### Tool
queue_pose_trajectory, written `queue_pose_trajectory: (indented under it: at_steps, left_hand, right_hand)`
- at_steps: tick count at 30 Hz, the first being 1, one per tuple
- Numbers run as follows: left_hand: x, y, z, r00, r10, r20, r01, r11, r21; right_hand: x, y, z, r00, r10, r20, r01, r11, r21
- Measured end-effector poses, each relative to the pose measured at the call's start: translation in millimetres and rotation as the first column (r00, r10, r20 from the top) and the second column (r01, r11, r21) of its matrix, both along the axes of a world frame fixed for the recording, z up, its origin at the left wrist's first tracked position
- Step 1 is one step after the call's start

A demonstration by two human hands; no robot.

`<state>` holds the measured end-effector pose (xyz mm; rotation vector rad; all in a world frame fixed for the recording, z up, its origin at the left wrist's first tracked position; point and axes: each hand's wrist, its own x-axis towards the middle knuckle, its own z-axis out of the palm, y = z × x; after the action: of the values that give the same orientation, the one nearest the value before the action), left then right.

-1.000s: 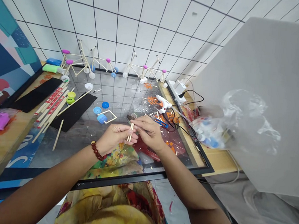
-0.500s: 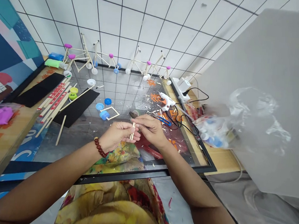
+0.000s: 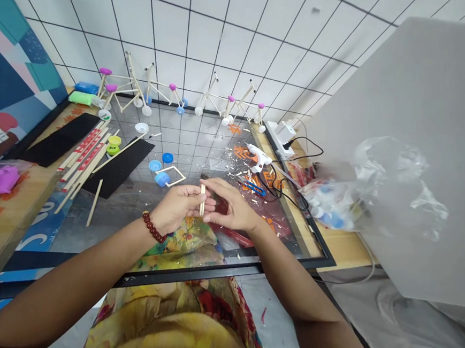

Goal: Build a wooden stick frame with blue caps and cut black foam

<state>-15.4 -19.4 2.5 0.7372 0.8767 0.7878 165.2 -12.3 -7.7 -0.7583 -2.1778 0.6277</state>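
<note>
Sticks (image 3: 202, 200), short & pale, are held upright, side by side, btwn thumb and fingers of L hand (image 3: 179, 206), above the front part of the glass-topped table (image 3: 112, 215). L hand is closed on them; a beaded bracelet (image 3: 152, 228) is worn at that wrist. R hand (image 3: 232, 206) is curved in a C: index fingertip is set at the sticks' top end, thumb is placed nr the bottom end; whether any grip is applied there can't be told. Beyond L hand, a square stick frame (image 3: 177, 182) is seen w/ a light-blue cap (image 3: 162, 178) at one corner. At left, long sticks w/ red markings (image 3: 84, 154) are laid btwn 2 black sheets (image 3: 124, 168). At right, a white glue gun (image 3: 259, 157) & blue-handled tool (image 3: 253, 187) are placed amid scraps. Pink-topped stick models (image 3: 172, 87) are lined up along the tiled wall (image 3: 205, 32).
</note>
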Motion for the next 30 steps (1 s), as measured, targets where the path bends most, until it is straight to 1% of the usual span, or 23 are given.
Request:
queue_pose_trajectory:
  at_steps: [2,4,7,11,14,16,18,20,21,24,26,28,30]
  left_hand:
    - [0,2,1.1,1.000,0.011,-0.004,-0.011,1.000,0.000]
    - [0,2,1.4,1.000,0.008,0.004,-0.008,1.000,0.010]
    - [0,0,1.5,0.999,-0.010,0.036,0.009,1.000,0.028]
    - [0,-1,3.6,0.996,-0.053,0.069,0.050,0.998,0.044]
    - [-2,-1,4.6,0.996,-0.063,0.060,0.060,0.997,0.053]
    - [-3,0,3.7,0.998,-0.049,0.049,0.046,0.997,0.056]
    - [-4,1,1.9,0.998,-0.028,0.049,0.025,0.997,0.070]
    - [-3,1,-0.4,0.999,-0.017,0.050,0.012,0.995,0.098]
    - [-2,1,-1.5,0.999,-0.010,0.045,0.005,0.993,0.121]
    - [0,0,-4.0,1.000,0.005,-0.001,-0.005,0.973,0.232]
    - [2,-1,-4.4,0.998,-0.010,-0.058,0.028,0.947,0.320]
    - [2,-2,-3.6,0.986,0.011,-0.168,0.061,0.908,0.414]
    - [0,-3,-2.1,0.964,0.032,-0.264,0.101,0.876,0.472]
  right_hand:
    - [-1,-1,-1.1,0.998,0.004,0.055,-0.005,1.000,0.020]
    - [-3,-2,-3.3,0.997,-0.028,0.073,0.024,0.999,0.046]
    - [-4,-2,-5.1,0.995,-0.075,0.059,0.070,0.994,0.087]
    - [-5,-3,-2.6,0.990,-0.141,0.018,0.137,0.978,0.158]
    - [-5,-4,-0.5,0.988,-0.154,0.017,0.149,0.974,0.170]
    - [-4,-4,0.5,0.990,-0.133,0.039,0.127,0.983,0.133]
    - [-2,-4,1.7,0.996,-0.081,0.030,0.079,0.996,0.047]
    - [-2,-5,3.5,0.999,-0.033,-0.038,0.030,0.998,-0.064]
    - [-2,-5,4.6,0.996,-0.030,-0.078,0.021,0.994,-0.112]
    - [-5,-7,7.2,0.983,-0.108,-0.148,0.081,0.981,-0.179]
    - [-8,-9,8.0,0.972,-0.162,-0.168,0.129,0.974,-0.188]
    - [-10,-10,8.0,0.962,-0.185,-0.200,0.145,0.969,-0.199]
    - [-11,-10,7.5,0.949,-0.200,-0.244,0.147,0.965,-0.218]
